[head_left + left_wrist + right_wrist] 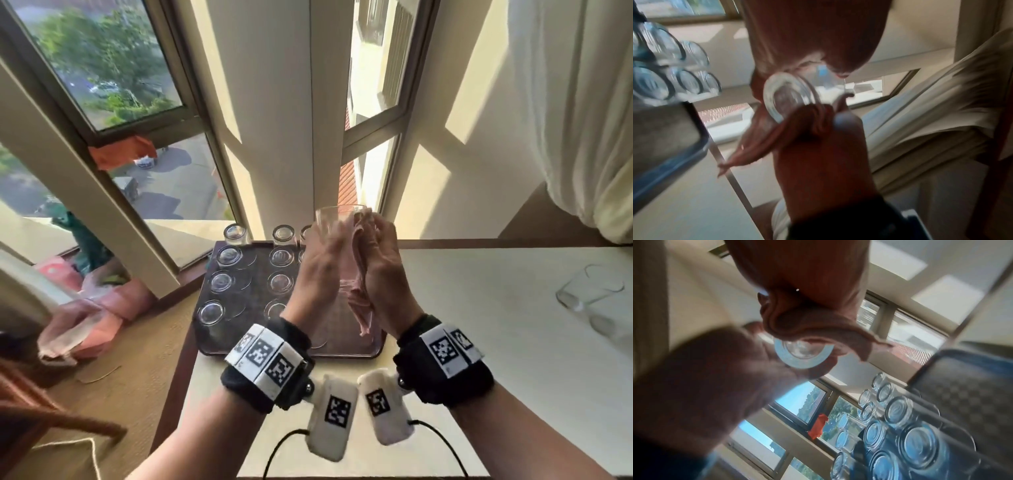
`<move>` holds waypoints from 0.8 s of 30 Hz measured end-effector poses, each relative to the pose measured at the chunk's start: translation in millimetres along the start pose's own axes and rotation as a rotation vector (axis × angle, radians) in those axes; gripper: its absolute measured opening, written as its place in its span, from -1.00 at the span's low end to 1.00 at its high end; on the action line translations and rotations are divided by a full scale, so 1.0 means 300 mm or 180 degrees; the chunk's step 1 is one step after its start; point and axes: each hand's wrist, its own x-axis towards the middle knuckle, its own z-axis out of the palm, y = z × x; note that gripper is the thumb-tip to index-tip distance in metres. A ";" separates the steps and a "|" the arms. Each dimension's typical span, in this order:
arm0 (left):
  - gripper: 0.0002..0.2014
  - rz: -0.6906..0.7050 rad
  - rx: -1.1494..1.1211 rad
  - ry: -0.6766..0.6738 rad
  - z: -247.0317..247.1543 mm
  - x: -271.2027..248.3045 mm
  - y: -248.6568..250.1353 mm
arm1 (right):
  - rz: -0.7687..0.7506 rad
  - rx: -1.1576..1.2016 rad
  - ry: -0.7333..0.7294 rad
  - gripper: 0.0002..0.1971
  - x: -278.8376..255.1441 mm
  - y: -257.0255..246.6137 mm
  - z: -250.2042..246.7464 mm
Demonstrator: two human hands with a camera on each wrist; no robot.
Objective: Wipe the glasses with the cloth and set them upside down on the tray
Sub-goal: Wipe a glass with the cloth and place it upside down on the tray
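A clear glass [334,219] is held upright in the air over the right part of the dark tray [291,353]. My left hand [322,270] grips its left side. My right hand [380,270] holds a pink cloth [358,301] against its right side, and a tail of the cloth hangs below. In the left wrist view, the thick glass base [777,97] shows between my left hand [813,32] and my right hand [824,162], with the cloth [764,142] trailing. From the right wrist, the cloth [813,324] wraps over the glass base [803,360]. Several glasses [226,255] stand upside down on the tray.
Two more clear glasses [589,291] lie on the white table [479,308] to the right. Windows and a wall column stand right behind the tray. A white curtain [582,120] hangs at far right. Pink fabric [85,325] lies on the floor at left.
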 end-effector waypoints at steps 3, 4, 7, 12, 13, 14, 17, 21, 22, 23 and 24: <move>-0.87 0.0150 0.0062 0.0057 0.016 0.026 -0.034 | -0.0074 0.0291 -0.0354 -0.49 -0.042 -0.057 0.006; -0.86 0.0118 -0.0057 0.0109 -0.003 0.045 -0.053 | 0.0046 0.0530 -0.0326 -0.43 -0.029 -0.056 -0.010; -0.48 0.0006 -0.0112 0.0001 -0.036 0.059 -0.062 | 0.0628 0.1413 -0.0597 -0.31 -0.033 -0.057 -0.060; -0.55 -0.0114 0.0002 0.0071 -0.045 0.076 -0.055 | 0.0076 0.0734 -0.0415 -0.62 -0.011 -0.040 -0.057; -0.38 -0.0108 0.0070 0.0179 -0.036 0.078 -0.058 | -0.0126 0.0494 -0.0371 -0.66 -0.009 -0.033 -0.051; -0.26 -0.0084 0.0178 0.0307 -0.026 0.079 -0.064 | -0.0224 0.0425 -0.0310 -0.67 -0.009 -0.025 -0.045; -0.53 -0.0010 0.0040 0.0247 -0.023 0.085 -0.081 | 0.0083 0.0940 -0.0389 -0.63 -0.022 -0.029 -0.041; -0.49 -0.0172 -0.0186 -0.0165 -0.042 0.087 -0.070 | 0.0891 0.1982 -0.0554 -0.48 -0.031 -0.049 -0.077; -0.42 -0.0179 -0.0126 -0.0145 -0.045 0.088 -0.069 | 0.0786 0.1878 -0.0522 -0.48 -0.030 -0.051 -0.079; -0.38 -0.0161 -0.0018 -0.0048 -0.043 0.088 -0.072 | 0.0545 0.1596 -0.0434 -0.49 -0.028 -0.048 -0.077; -0.36 -0.0175 0.0025 0.0103 -0.031 0.082 -0.065 | 0.0231 0.1179 -0.0346 -0.51 -0.027 -0.043 -0.072</move>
